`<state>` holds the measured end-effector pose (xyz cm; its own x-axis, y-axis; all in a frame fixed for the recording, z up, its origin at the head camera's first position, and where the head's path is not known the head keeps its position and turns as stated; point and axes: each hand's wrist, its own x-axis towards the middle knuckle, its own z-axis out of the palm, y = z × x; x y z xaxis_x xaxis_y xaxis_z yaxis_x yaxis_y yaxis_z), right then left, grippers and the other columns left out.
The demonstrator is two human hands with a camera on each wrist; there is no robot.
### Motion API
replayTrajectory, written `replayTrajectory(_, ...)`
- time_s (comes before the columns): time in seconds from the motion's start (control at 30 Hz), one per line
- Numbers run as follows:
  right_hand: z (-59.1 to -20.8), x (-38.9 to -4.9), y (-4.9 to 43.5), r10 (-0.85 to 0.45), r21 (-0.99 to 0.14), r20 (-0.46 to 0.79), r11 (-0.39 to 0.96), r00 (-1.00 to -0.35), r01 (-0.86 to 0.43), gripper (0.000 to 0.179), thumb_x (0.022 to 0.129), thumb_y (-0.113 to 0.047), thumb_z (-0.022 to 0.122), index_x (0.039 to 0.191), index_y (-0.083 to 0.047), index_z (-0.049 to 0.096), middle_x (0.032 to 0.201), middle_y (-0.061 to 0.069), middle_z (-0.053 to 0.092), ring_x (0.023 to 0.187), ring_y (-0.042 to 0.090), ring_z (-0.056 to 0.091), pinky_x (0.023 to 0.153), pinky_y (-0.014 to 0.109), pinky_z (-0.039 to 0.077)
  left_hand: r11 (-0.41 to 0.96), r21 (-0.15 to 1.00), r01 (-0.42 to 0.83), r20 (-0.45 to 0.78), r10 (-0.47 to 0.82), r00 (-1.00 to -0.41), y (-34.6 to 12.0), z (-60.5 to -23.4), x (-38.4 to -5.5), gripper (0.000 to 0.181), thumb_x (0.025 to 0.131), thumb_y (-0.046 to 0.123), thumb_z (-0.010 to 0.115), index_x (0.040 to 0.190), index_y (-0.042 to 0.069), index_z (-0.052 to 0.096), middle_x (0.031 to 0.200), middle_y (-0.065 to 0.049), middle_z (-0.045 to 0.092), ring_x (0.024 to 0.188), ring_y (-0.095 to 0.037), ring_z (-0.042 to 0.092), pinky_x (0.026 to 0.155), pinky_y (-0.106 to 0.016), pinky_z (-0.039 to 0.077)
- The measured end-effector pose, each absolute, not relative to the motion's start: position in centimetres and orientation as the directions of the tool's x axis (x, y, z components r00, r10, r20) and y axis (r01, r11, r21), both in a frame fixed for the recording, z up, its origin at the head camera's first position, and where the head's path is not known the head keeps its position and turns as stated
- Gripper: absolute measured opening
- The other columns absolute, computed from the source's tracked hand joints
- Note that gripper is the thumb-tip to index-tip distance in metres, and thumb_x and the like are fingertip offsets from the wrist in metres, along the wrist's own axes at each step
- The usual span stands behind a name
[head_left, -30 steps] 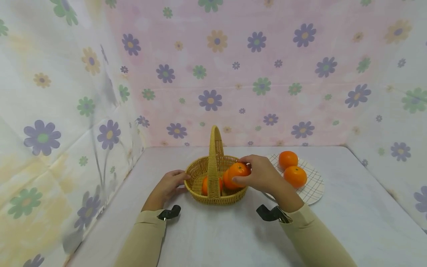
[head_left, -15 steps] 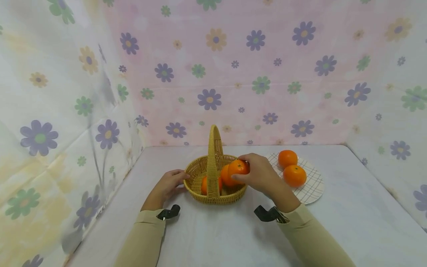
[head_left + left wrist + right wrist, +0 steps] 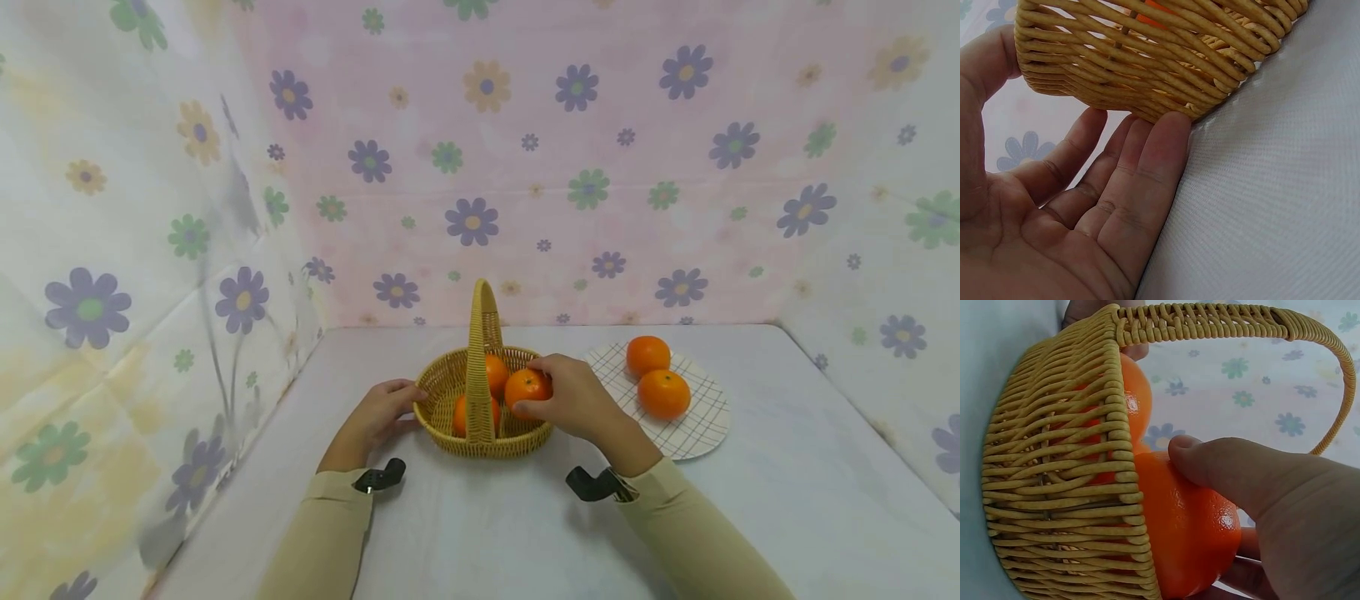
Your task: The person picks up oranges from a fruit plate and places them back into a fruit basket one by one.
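Note:
A yellow wicker basket (image 3: 487, 450) with a tall arched handle stands on the table. My left hand (image 3: 381, 418) holds its left end; the thumb lies at the rim and the fingers touch the outer wall in the left wrist view. On the right, my right hand (image 3: 581, 400) grips an orange (image 3: 527, 388), thumb on the near side, low inside the basket's right part. Two more oranges are in the basket: a front orange (image 3: 461, 417), partly behind the handle, and a rear orange (image 3: 495, 375). In the right wrist view the gripped orange (image 3: 1185, 531) rises above the rim.
A white plate (image 3: 705, 425) with a dark grid pattern stands right of the basket. It bears a back orange (image 3: 648, 357) and a front orange (image 3: 664, 395). White cloth covers the table (image 3: 480, 533); flowered fabric walls (image 3: 540, 167) stand behind and at the sides.
My right hand has moved left and lower with its orange, deeper into the basket. The orange beside it has shifted back and left, towards the handle. My left hand stays at the basket.

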<state>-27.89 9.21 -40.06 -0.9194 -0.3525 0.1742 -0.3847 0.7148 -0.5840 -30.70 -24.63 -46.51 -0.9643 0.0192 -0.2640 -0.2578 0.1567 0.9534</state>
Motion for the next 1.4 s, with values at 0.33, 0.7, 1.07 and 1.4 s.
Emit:
replayTrajectory(0.33, -40.4, -27.6, 8.6, -0.354, -0.612, 0.147, 0.701, -0.924, -0.366, 0.068, 0.081, -0.044, 0.087, 0.138, -0.015, 0.065, 0.124, 0.0, 0.068, 0.103, 0.017, 0.061, 0.094, 0.036, 0.059, 0.151, 0.951, -0.268, -0.274, 0.016, -0.962, -24.6, -46.5, -30.9, 0.046, 0.092, 0.025, 0.07, 0.129, 0.0, 0.062, 0.134, -0.016, 0.062, 0.112, -0.026, 0.067, 0.093, -0.04, 0.063)
replayTrajectory(0.7, -41.0, -27.2, 8.0, -0.394, -0.618, 0.15, 0.678, -0.907, -0.397, 0.07, 0.08, -0.047, 0.087, 0.137, -0.013, 0.065, 0.121, -0.002, 0.069, 0.101, 0.016, 0.061, 0.093, 0.035, 0.059, 0.175, 0.95, -0.259, -0.268, 0.03, -0.963, -24.7, -46.5, -30.7, 0.049, 0.093, 0.028, 0.069, 0.131, -0.001, 0.061, 0.136, -0.016, 0.06, 0.113, -0.025, 0.065, 0.095, -0.04, 0.062)
replayTrajectory(1.07, -41.9, -27.3, 7.3, -0.46, -0.571, 0.17, 0.675, -0.872, -0.467, 0.066, 0.078, -0.05, 0.088, 0.13, -0.015, 0.068, 0.118, -0.005, 0.068, 0.099, 0.011, 0.059, 0.089, 0.028, 0.056, 0.155, 0.949, -0.274, -0.281, 0.03, -0.959, -24.8, -46.6, -30.9, 0.049, 0.092, 0.027, 0.07, 0.132, -0.001, 0.061, 0.137, -0.017, 0.06, 0.114, -0.026, 0.065, 0.094, -0.039, 0.062)
replayTrajectory(1.4, -42.1, -27.2, 7.2, -0.459, -0.551, 0.201, 0.678, -0.865, -0.487, 0.053, 0.083, -0.043, 0.085, 0.125, -0.015, 0.071, 0.115, -0.004, 0.07, 0.095, 0.011, 0.059, 0.085, 0.027, 0.055, 0.154, 0.953, -0.262, -0.269, 0.032, -0.962, -24.7, -46.6, -30.9, 0.049, 0.093, 0.027, 0.07, 0.131, -0.002, 0.06, 0.136, -0.017, 0.06, 0.113, -0.025, 0.065, 0.094, -0.04, 0.062)
